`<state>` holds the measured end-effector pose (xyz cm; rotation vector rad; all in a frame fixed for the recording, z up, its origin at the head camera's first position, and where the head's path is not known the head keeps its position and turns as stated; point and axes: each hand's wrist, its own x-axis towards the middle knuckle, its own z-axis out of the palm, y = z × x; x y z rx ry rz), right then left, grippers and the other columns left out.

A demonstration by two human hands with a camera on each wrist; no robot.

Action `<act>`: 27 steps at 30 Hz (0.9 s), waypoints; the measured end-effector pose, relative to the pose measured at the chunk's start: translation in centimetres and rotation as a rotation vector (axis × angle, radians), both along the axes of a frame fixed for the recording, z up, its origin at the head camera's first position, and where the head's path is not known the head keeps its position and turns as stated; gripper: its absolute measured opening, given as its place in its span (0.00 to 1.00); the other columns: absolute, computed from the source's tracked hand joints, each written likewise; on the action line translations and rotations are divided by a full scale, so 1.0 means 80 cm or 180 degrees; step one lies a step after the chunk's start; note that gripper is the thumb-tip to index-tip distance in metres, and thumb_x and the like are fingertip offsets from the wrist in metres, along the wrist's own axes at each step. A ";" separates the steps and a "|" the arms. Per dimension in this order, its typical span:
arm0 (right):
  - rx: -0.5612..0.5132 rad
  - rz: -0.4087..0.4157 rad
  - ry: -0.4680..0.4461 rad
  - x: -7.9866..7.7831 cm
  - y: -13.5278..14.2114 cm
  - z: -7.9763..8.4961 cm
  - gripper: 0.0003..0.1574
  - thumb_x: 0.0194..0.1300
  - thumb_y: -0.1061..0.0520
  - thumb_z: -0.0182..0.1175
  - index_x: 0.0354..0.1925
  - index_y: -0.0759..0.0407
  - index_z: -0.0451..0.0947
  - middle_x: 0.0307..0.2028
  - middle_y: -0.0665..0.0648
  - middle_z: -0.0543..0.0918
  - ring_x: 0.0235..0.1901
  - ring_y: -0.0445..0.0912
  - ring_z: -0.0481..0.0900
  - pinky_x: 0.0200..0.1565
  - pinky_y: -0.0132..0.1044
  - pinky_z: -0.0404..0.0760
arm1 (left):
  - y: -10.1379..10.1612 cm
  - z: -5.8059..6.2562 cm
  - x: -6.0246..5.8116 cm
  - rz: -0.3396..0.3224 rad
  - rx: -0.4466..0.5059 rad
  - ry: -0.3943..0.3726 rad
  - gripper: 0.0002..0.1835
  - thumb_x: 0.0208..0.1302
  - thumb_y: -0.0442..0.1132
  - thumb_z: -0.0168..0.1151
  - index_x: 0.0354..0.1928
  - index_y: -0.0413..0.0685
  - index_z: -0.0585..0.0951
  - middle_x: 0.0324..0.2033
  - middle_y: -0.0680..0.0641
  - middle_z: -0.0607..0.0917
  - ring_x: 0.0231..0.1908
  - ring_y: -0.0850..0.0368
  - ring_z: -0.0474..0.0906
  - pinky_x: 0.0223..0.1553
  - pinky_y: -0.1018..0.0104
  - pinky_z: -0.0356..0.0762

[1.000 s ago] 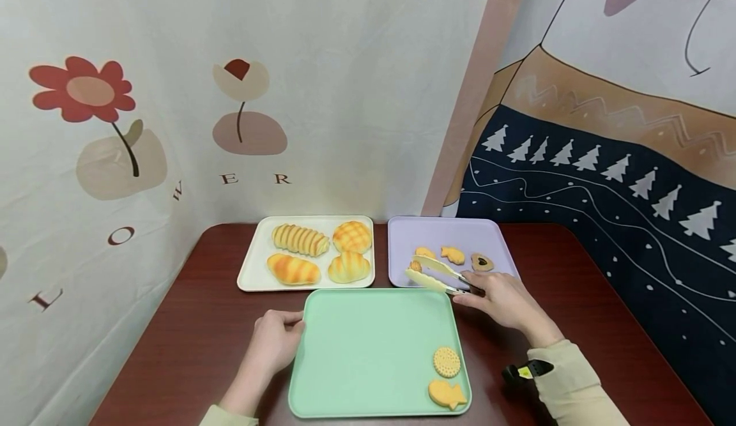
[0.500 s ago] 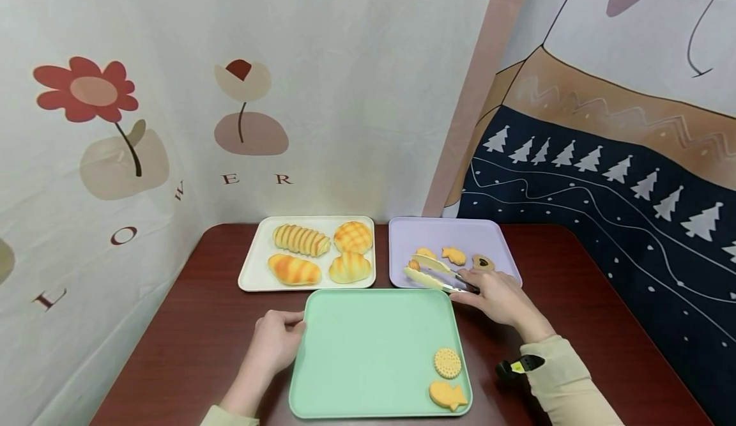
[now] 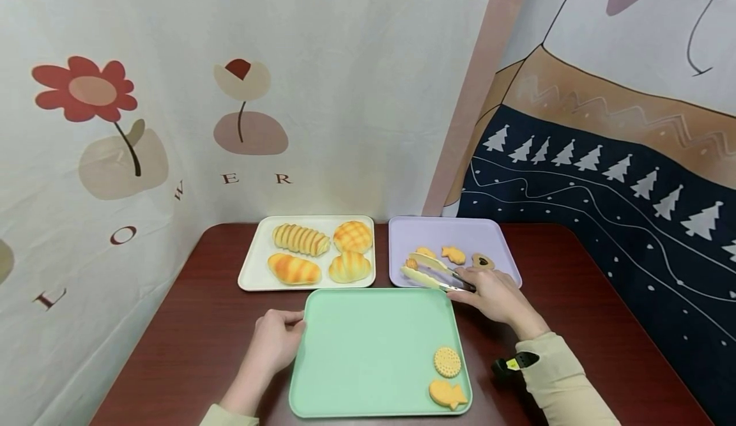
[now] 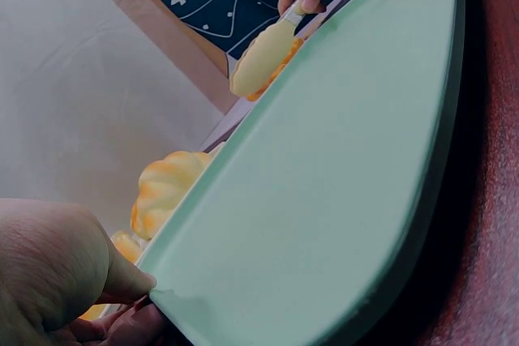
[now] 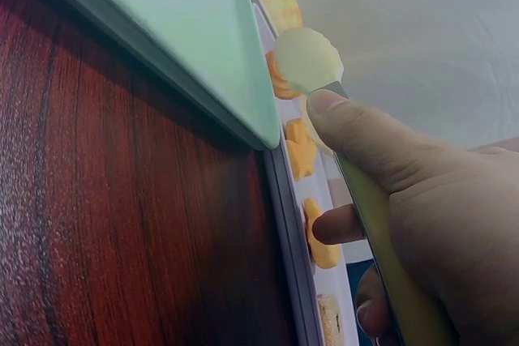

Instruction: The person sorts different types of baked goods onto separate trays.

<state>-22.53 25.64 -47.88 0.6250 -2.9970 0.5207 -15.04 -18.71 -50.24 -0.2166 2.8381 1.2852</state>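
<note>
My left hand pinches the left rim of the green tray, thumb on top in the left wrist view. With my right hand I grip metal tongs with cream tips, held over the purple tray. Between the spread tips is a small ridged brown cookie, which the right wrist view shows as a ridged cookie partly behind one tip. Another yellow cookie lies just behind the tongs. Beside it are a fish-shaped cookie and a heart cookie with a dark centre.
A round dotted cracker and a larger fish cookie lie at the green tray's right side. At the back left, a white tray holds several bread rolls. Curtains hang right behind the dark red table.
My right hand and the tongs have moved slightly left, and the small ridged cookie has shifted left with the tips. My left hand stays at the green tray's rim.
</note>
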 end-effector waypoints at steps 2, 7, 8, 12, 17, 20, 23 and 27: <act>-0.0018 0.0004 0.0004 0.000 0.000 0.000 0.44 0.69 0.35 0.70 0.68 0.64 0.79 0.66 0.67 0.80 0.65 0.64 0.77 0.59 0.65 0.78 | 0.000 0.000 0.000 -0.0007 -0.0005 0.0011 0.14 0.70 0.33 0.66 0.54 0.37 0.89 0.48 0.36 0.90 0.39 0.53 0.84 0.28 0.62 0.77; -0.0052 -0.0013 0.0008 0.001 -0.002 0.004 0.47 0.68 0.33 0.70 0.68 0.65 0.79 0.66 0.69 0.79 0.65 0.65 0.77 0.60 0.65 0.78 | 0.000 -0.001 0.000 0.0029 -0.0009 -0.0001 0.14 0.70 0.33 0.66 0.54 0.38 0.90 0.48 0.37 0.90 0.38 0.53 0.84 0.28 0.62 0.78; -0.0056 -0.0032 -0.0001 0.002 -0.002 0.005 0.47 0.68 0.32 0.69 0.69 0.65 0.79 0.66 0.69 0.79 0.65 0.65 0.77 0.60 0.65 0.78 | 0.000 -0.001 0.000 0.0037 -0.0009 -0.0005 0.14 0.70 0.34 0.66 0.54 0.38 0.90 0.48 0.37 0.90 0.39 0.54 0.84 0.29 0.62 0.78; -0.0054 -0.0076 -0.0017 0.007 -0.001 0.008 0.49 0.67 0.31 0.69 0.70 0.64 0.77 0.68 0.69 0.77 0.67 0.66 0.75 0.61 0.66 0.76 | -0.001 -0.003 -0.001 0.0015 0.0001 -0.0015 0.14 0.70 0.33 0.65 0.54 0.37 0.89 0.49 0.36 0.90 0.40 0.53 0.84 0.29 0.61 0.78; -0.0029 -0.0098 0.0068 0.020 0.003 0.014 0.49 0.67 0.29 0.68 0.70 0.63 0.78 0.67 0.68 0.79 0.65 0.64 0.78 0.59 0.65 0.78 | -0.001 -0.002 -0.001 -0.0012 0.0002 -0.0030 0.14 0.70 0.33 0.65 0.54 0.37 0.89 0.48 0.36 0.90 0.44 0.50 0.86 0.30 0.61 0.79; -0.0009 -0.0091 0.0138 0.029 0.005 0.019 0.50 0.67 0.28 0.68 0.70 0.63 0.78 0.62 0.66 0.83 0.57 0.60 0.83 0.54 0.61 0.83 | 0.000 0.000 0.000 -0.0023 -0.0028 -0.0007 0.14 0.70 0.34 0.65 0.54 0.37 0.89 0.48 0.37 0.90 0.49 0.45 0.86 0.34 0.58 0.82; 0.0012 -0.0093 0.0183 0.039 0.006 0.025 0.49 0.66 0.28 0.68 0.69 0.62 0.79 0.61 0.64 0.84 0.54 0.58 0.84 0.52 0.59 0.84 | 0.000 0.000 0.000 -0.0016 -0.0050 0.0001 0.14 0.70 0.34 0.65 0.54 0.37 0.89 0.48 0.37 0.90 0.55 0.41 0.84 0.39 0.53 0.84; 0.0009 -0.0135 0.0168 0.054 0.009 0.034 0.48 0.65 0.29 0.70 0.69 0.61 0.79 0.64 0.66 0.81 0.60 0.61 0.82 0.54 0.61 0.83 | 0.000 0.000 0.000 -0.0015 -0.0055 -0.0007 0.14 0.70 0.33 0.65 0.54 0.37 0.89 0.47 0.37 0.90 0.56 0.40 0.83 0.42 0.51 0.84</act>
